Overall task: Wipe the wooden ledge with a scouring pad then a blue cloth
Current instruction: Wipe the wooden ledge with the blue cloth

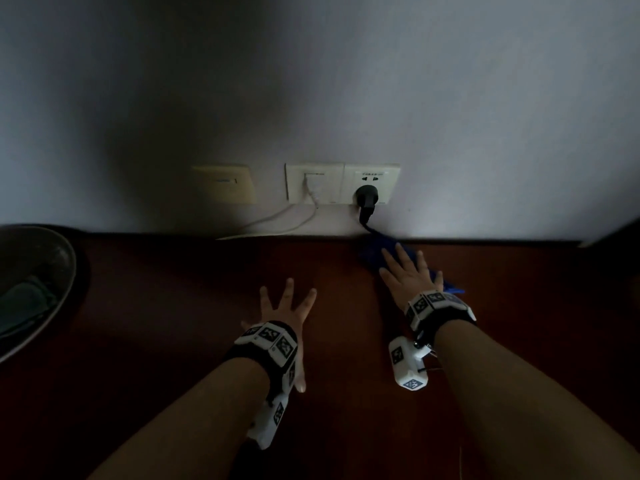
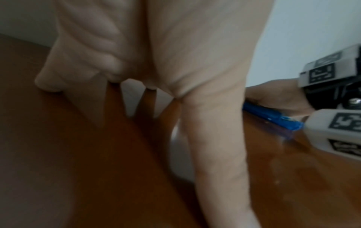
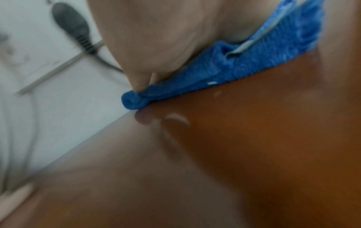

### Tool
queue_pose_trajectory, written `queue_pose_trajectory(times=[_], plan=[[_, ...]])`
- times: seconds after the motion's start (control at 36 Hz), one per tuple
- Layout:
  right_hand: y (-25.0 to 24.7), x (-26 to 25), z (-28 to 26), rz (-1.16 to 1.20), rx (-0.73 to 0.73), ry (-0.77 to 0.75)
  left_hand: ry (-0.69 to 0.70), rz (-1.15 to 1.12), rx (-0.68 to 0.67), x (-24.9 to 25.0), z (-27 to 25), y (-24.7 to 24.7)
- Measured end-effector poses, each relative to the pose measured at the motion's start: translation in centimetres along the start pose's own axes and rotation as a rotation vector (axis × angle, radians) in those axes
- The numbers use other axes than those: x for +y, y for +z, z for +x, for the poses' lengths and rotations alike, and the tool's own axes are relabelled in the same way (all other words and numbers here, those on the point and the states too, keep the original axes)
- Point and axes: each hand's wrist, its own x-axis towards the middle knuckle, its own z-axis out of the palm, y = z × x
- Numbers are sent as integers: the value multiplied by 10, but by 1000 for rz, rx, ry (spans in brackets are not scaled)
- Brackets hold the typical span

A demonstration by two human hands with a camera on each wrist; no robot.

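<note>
The dark reddish wooden ledge (image 1: pixel 173 306) runs along the foot of a white wall. A blue cloth (image 1: pixel 372 254) lies on it near the wall, below the socket. My right hand (image 1: pixel 407 275) lies flat on the blue cloth (image 3: pixel 244 66) with fingers spread and straight, pressing it onto the wood (image 3: pixel 273 138). My left hand (image 1: pixel 287 306) rests flat on the bare wood to the left of the cloth, fingers spread. In the left wrist view the left hand (image 2: pixel 136 64) touches the ledge (image 2: pixel 58 154), and the cloth (image 2: pixel 273 117) shows at right. No scouring pad is plainly visible.
On the wall sit a double socket plate (image 1: pixel 343 183) with a black plug (image 1: pixel 367 199) and a white cable (image 1: pixel 277 220), and a beige plate (image 1: pixel 225 183). A round metal basin (image 1: pixel 34 271) with something dark inside stands at the far left of the ledge.
</note>
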Motion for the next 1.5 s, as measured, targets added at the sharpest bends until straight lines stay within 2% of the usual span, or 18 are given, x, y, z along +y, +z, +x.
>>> queue_pose_trajectory(times=[0.17, 0.36, 0.56, 0.67, 0.86, 1.08, 1.25, 1.36, 1.5], plan=[[-4, 27, -2, 93, 71, 152, -19, 24, -14, 9, 0, -4], [-11, 56, 2, 137, 144, 265, 88, -47, 41, 18, 14, 3], [-18, 51, 8, 168, 110, 338, 79, -34, 5, 22, 14, -2], [-11, 43, -3, 88, 42, 231, 78, -40, 3, 23, 13, -4], [17, 42, -46, -184, -71, -125, 69, -19, 21, 23, 17, -4], [53, 32, -116, -300, -142, -378, 102, -42, 111, 16, 11, 9], [67, 44, -163, -382, -264, -599, 119, -82, 169, 15, -1, 29], [61, 53, -152, -386, -253, -619, 108, -10, 85, 29, -9, 38], [46, 61, -113, -339, -134, -481, 74, 63, 32, 30, -3, 46]])
